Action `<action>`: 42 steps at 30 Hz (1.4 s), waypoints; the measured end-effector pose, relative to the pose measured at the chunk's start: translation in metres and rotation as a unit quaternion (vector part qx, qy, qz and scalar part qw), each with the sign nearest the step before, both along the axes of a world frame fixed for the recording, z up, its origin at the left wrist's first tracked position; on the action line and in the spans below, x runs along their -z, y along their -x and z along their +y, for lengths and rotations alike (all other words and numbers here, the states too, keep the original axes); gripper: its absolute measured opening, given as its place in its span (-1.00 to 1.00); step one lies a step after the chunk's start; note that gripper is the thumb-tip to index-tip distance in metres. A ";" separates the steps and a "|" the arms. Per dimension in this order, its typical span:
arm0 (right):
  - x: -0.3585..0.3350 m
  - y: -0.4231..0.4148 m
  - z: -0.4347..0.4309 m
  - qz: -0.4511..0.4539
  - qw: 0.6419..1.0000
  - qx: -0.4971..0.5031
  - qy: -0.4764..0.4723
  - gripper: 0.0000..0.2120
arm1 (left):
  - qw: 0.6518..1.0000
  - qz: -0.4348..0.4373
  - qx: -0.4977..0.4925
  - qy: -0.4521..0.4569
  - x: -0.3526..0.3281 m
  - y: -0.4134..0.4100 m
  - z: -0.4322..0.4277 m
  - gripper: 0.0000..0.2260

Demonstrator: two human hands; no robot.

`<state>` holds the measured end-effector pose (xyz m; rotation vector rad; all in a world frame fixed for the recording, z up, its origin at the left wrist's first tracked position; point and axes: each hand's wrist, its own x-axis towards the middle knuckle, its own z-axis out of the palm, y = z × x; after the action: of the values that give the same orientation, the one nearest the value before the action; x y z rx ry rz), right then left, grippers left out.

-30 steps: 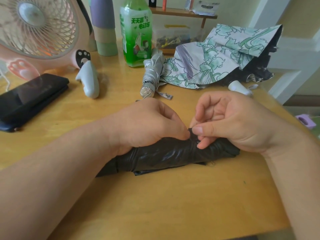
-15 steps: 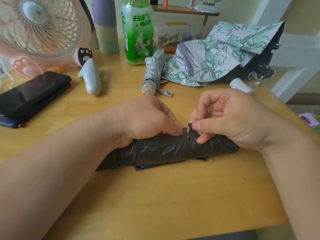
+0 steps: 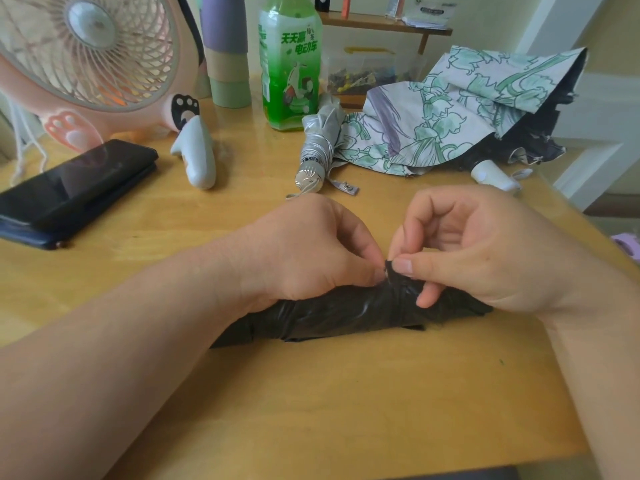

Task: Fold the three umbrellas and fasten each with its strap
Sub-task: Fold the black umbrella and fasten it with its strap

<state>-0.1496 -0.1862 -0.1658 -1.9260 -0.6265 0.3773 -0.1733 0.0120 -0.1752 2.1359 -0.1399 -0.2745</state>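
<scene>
In the head view, the black umbrella (image 3: 346, 313) lies on its side on the wooden table (image 3: 311, 393), just in front of the person and under both hands. Its cloth is already rolled tight around the shaft. Its strap (image 3: 390, 268) stands up from the roll as a short dark tab, so by my reading the fastening is in hand but not finished. Farther back, the silver umbrella (image 3: 315, 150) is rolled too, but a tab with a metal snap (image 3: 343, 187) lies loose on the table beside its end, which suggests it is not yet fastened. The flowered umbrella (image 3: 450, 112) is collapsed, with its cloth loose and heaped and its white handle (image 3: 491, 173) pointing toward the person, so it looks wholly undone. None of the three seems complete: one is near done, one probably needs only its strap, and one needs folding and fastening. The left hand (image 3: 304, 251) reaches in from the left with its fingers curled over the black roll, holding it down, and its thumb tip is pressed against the base of the strap. The right hand (image 3: 478, 251) comes in from the right, knuckles up, and pinches the strap's end between thumb and forefinger. Its other fingers are curled, and one fingertip rests on the roll below. The two hands almost touch at the strap.
</scene>
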 end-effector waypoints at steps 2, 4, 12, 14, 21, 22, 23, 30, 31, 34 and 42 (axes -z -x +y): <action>-0.001 0.002 0.000 -0.026 1.000 -0.016 0.001 -0.77 | 1.000 -0.015 0.008 -0.019 0.000 0.001 0.000 -0.95; 0.000 0.002 0.000 -0.043 0.999 -0.011 0.010 -0.73 | 0.999 -0.019 0.013 -0.027 -0.001 0.002 0.000 -0.94; 0.001 0.004 0.003 -0.030 0.996 0.048 0.066 -0.79 | 1.000 0.009 -0.003 -0.008 -0.003 0.006 0.000 -0.66; -0.001 0.006 0.005 -0.020 0.995 0.057 0.080 -0.78 | 1.000 0.003 -0.007 -0.022 -0.003 0.007 -0.002 -0.62; -0.003 0.005 0.009 -0.007 0.991 0.068 0.112 -0.80 | 0.999 0.003 -0.009 -0.039 -0.001 0.005 -0.002 -0.82; -0.003 0.005 0.008 -0.011 0.991 0.064 0.114 -0.80 | 0.999 -0.001 -0.009 -0.040 0.000 0.004 -0.002 -0.79; -0.003 0.005 0.008 -0.018 0.991 0.057 0.121 -0.79 | 0.999 -0.009 -0.010 -0.041 0.001 0.004 -0.002 -0.76; -0.007 -0.013 0.011 -0.145 0.954 -0.030 0.262 -0.78 | 0.998 -0.044 -0.004 -0.055 0.003 0.005 -0.002 -0.69; -0.008 -0.017 0.012 -0.142 0.949 -0.029 0.282 -0.76 | 0.997 -0.053 0.004 -0.051 0.002 0.006 -0.003 -0.74; -0.004 -0.032 0.008 -0.102 0.941 -0.005 0.324 -0.63 | 0.992 -0.107 0.013 -0.067 0.004 0.011 -0.002 -0.90; 0.024 -0.048 -0.009 -0.098 0.963 0.076 0.241 -0.60 | 0.921 -0.298 0.090 -0.233 0.013 0.025 -0.006 -0.55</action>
<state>-0.1013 -0.1948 -0.1898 -2.4849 -0.5409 0.2576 -0.1983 0.0056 -0.1883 2.6270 -0.6848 0.2801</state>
